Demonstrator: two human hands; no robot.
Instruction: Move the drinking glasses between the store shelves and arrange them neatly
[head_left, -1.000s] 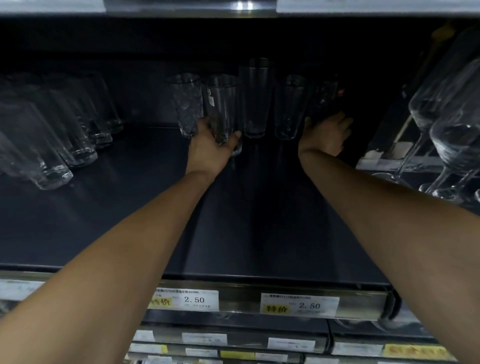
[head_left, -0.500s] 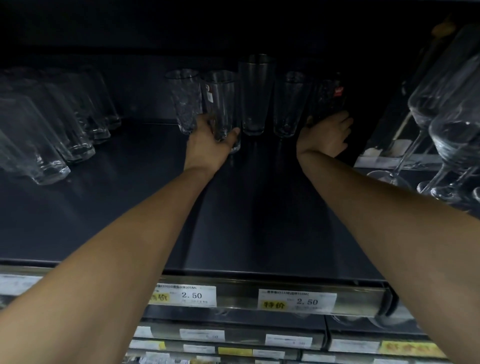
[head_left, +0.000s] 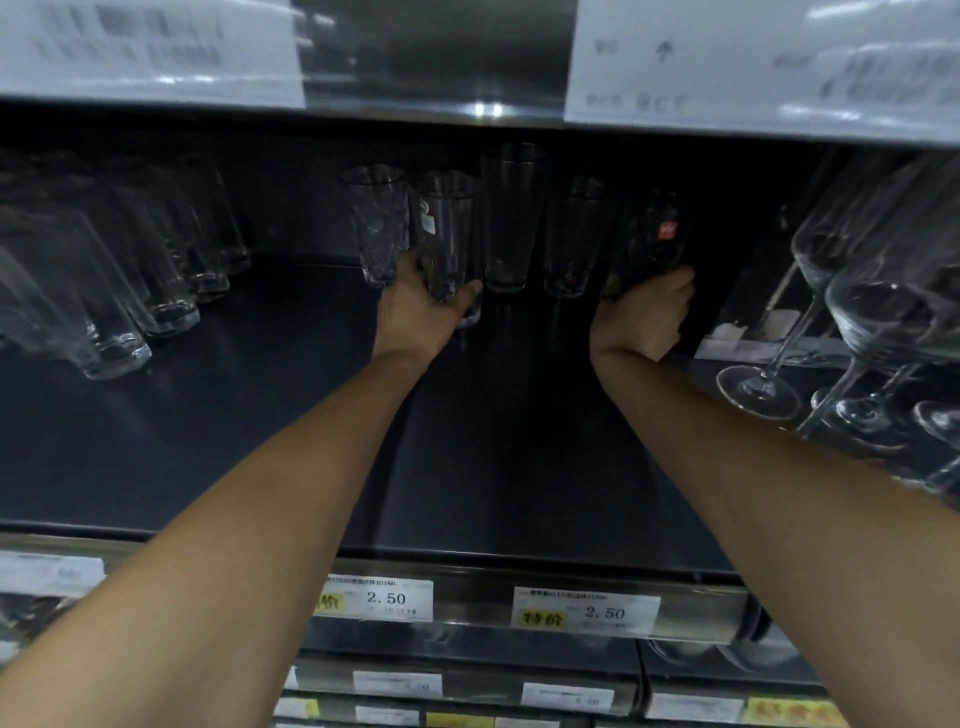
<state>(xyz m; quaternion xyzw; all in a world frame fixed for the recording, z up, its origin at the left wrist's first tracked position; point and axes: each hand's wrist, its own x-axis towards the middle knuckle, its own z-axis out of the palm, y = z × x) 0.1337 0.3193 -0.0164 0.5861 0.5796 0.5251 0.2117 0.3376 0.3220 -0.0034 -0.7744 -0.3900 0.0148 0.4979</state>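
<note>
Arrangement partly done: five glasses lined at shelf (head_left: 260, 415) rear. Left hand (head_left: 415, 312) grasping labelled glass (head_left: 448, 234); right hand (head_left: 644, 317) grasping red-stickered glass (head_left: 652, 239). Left: aligning both; shelf front bare.

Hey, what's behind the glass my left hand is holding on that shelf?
Behind the held glass, only the dark back of the shelf shows through it. The left hand covers its lower part, so whatever sits low behind it is hidden. Other glasses stand beside it, not behind.
</note>
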